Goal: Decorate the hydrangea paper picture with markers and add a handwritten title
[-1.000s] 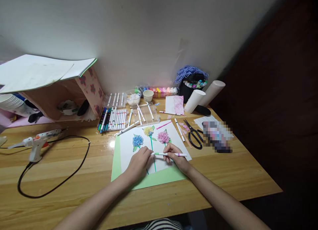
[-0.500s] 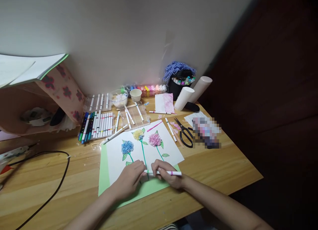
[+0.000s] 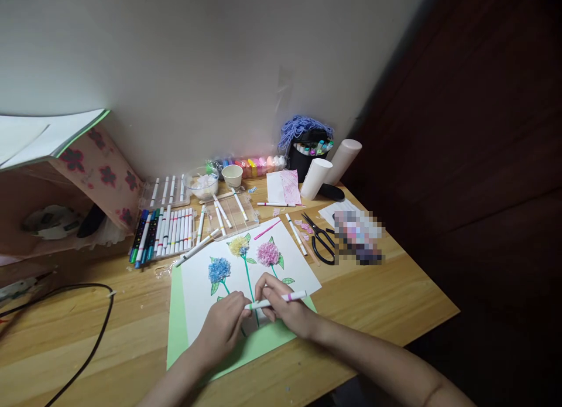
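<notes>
Above the lower part of a flower picture, both my hands meet at a white marker (image 3: 267,303) with a green band and a pink band. My right hand (image 3: 292,313) is closed around the marker's barrel. The fingers of my left hand (image 3: 225,320) are closed at its green-banded end; their exact grip is partly hidden. Beneath them lies white paper (image 3: 193,290) on a green sheet (image 3: 175,337). It bears a blue flower head (image 3: 219,270), a yellow one (image 3: 239,246) and a pink one (image 3: 268,254), with green stems and leaves.
Several markers (image 3: 175,231) lie in a clear case at the left. Behind the paper are an open case (image 3: 243,216), a bowl (image 3: 204,184) and a paper cup (image 3: 232,176). Black scissors (image 3: 324,249) lie right of the paper. A black cable (image 3: 103,331) curves across the left side.
My right hand and the marker have tilted, its right end rising. The right fingers have loosened and spread slightly. The whole view has shifted a little.
</notes>
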Tool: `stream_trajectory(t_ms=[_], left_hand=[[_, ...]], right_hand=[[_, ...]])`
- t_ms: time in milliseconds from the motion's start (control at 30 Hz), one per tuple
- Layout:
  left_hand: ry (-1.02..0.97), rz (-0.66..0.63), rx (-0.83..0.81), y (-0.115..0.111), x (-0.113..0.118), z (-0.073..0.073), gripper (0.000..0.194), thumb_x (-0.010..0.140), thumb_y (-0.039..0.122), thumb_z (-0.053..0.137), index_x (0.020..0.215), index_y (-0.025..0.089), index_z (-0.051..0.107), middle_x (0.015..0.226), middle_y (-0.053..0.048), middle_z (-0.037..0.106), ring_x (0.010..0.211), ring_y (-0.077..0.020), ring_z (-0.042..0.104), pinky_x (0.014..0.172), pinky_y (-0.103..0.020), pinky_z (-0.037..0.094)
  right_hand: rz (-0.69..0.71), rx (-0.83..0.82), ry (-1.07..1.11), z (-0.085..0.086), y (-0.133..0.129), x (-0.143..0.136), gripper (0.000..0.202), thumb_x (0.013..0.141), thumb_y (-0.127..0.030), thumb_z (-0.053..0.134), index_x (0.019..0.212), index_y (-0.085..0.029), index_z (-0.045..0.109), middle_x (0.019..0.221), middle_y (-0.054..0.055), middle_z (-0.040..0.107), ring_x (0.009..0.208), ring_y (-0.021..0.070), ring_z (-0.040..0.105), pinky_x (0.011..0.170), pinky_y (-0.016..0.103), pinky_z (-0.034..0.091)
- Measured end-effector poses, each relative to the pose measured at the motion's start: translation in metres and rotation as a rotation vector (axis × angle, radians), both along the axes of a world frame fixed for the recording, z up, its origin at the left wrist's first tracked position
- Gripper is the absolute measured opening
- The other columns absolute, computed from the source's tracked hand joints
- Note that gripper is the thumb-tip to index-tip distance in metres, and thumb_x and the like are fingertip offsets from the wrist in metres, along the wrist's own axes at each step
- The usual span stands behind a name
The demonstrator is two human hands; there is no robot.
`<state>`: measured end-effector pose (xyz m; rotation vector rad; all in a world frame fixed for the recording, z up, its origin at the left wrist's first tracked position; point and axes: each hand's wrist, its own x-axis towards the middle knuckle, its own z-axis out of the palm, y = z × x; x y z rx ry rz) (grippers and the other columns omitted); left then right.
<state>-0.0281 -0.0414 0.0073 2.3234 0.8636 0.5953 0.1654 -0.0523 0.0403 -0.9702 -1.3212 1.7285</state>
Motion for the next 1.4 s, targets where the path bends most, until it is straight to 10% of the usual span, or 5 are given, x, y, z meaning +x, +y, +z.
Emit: stream_trajectory(t_ms=[400, 900, 1100, 1400], left_hand=[[0.082, 0.056, 0.385, 0.004, -0.002, 0.017, 0.020, 0.094, 0.025, 0.041, 0.078, 0.018, 0.050, 0.066, -0.001, 0.050, 0.059, -0.0144, 0.044, 0.054, -0.025, 0.031], [0.075, -0.007, 0.073, -0.026, 0.013, 0.014, 0.028, 0.097, 0.028, 0.032, 0.075, 0.019, 0.048, 0.066, -0.001, 0.053, 0.059, -0.0142, 0.048, 0.054, -0.024, 0.034], [-0.021, 0.337, 0.139, 0.007, -0.018, 0.024, 0.029, 0.096, 0.031, 0.034, 0.086, 0.018, 0.057, 0.072, -0.003, 0.057, 0.068, -0.0152, 0.053, 0.061, -0.024, 0.039], [0.142, 1.054, 0.265, 0.052, -0.092, 0.038, 0.037, 0.095, 0.038, 0.033, 0.085, 0.018, 0.062, 0.081, -0.005, 0.058, 0.075, -0.0181, 0.053, 0.063, -0.027, 0.038]], right_hand=[[0.195, -0.104, 0.034, 0.002, 0.014, 0.002, 0.009, 0.087, -0.023, 0.045, 0.084, -0.017, 0.050, 0.056, -0.005, 0.050, 0.050, 0.0076, 0.043, 0.053, 0.021, 0.031], [0.304, 0.064, -0.092, -0.003, 0.019, 0.026, 0.017, 0.080, -0.022, 0.048, 0.077, -0.015, 0.062, 0.049, -0.006, 0.046, 0.039, 0.0068, 0.040, 0.040, 0.019, 0.027], [-0.236, 0.051, 0.076, -0.005, 0.033, 0.053, 0.036, 0.085, -0.047, 0.040, 0.091, -0.018, 0.060, 0.042, -0.004, 0.046, 0.039, 0.0119, 0.038, 0.045, 0.026, 0.029], [-0.315, 0.036, 0.052, -0.011, 0.037, 0.054, 0.032, 0.085, -0.044, 0.040, 0.078, -0.021, 0.060, 0.037, -0.003, 0.038, 0.040, 0.0144, 0.032, 0.049, 0.032, 0.025]])
